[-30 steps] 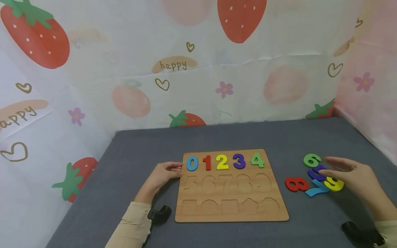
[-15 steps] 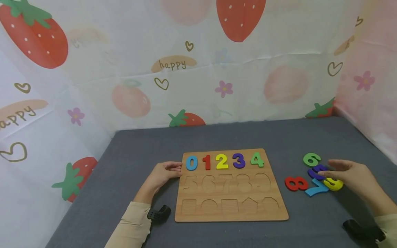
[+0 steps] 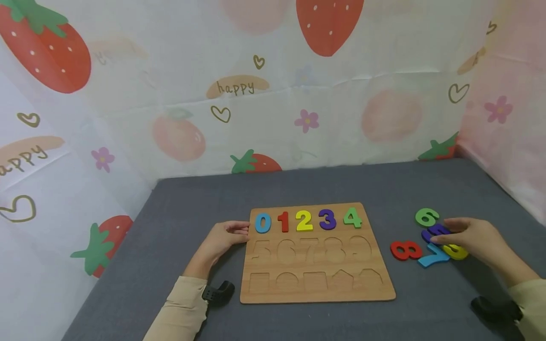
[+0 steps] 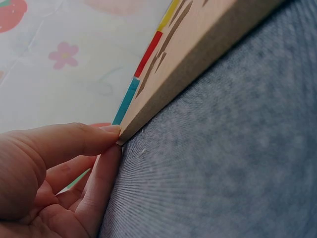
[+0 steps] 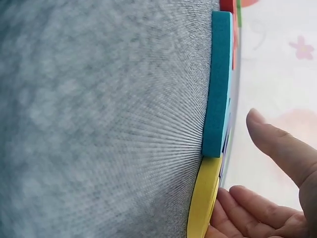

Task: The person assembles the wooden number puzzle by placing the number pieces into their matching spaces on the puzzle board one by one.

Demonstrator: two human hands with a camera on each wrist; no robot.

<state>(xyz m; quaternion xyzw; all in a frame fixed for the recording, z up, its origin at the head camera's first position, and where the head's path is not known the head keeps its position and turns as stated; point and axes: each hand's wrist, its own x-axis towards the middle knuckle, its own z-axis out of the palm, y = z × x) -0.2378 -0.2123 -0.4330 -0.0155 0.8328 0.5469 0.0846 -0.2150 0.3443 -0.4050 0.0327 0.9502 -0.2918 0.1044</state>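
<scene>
We've got a flat wooden board (image 3: 317, 263), left hand (image 3: 223, 239) pinching its left edge, right hand (image 3: 477, 239) spread wide by a chunky yellow nine (image 3: 455, 252).

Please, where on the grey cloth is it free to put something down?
Free: the grey cloth left of the left hand, and the strip between board and printed backdrop. Crowded: right of the board, where red 8, blue 7, green 6, yellow piece and purple piece cluster near the right hand.
</scene>
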